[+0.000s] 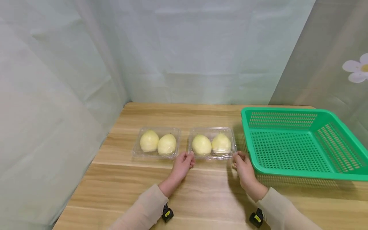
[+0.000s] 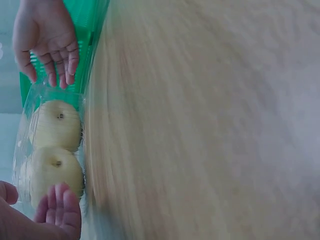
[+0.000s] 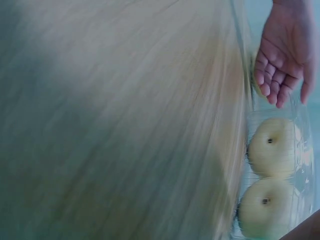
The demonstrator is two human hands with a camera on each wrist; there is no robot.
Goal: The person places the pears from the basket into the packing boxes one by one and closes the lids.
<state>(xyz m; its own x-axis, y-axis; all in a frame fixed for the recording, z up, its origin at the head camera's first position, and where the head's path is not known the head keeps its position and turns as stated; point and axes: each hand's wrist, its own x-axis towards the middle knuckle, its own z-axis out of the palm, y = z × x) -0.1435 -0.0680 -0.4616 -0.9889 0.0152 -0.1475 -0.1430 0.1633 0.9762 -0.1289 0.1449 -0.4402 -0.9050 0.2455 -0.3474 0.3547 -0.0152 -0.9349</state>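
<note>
A clear plastic clamshell box (image 1: 211,157) with two round, pale yellow pears (image 1: 202,145) stands on the table between my hands. My left hand (image 1: 183,163) is at its front left corner, fingertips right at the edge. At the front right corner is my right hand (image 1: 243,166), between the box and a green basket. In the left wrist view, the right hand's fingers (image 2: 59,62) reach loosely down to the box end, thumb apart. The right wrist view shows the left hand (image 3: 286,55) likewise, its fingers relaxed and spread from the thumb.
Left of my left hand sits a second clear box (image 1: 155,156) with two more pears (image 1: 149,141). The green plastic basket (image 1: 290,174) takes up the table's right side. Pale curtains (image 1: 195,51) hang behind the wooden table (image 1: 120,182) and along its left.
</note>
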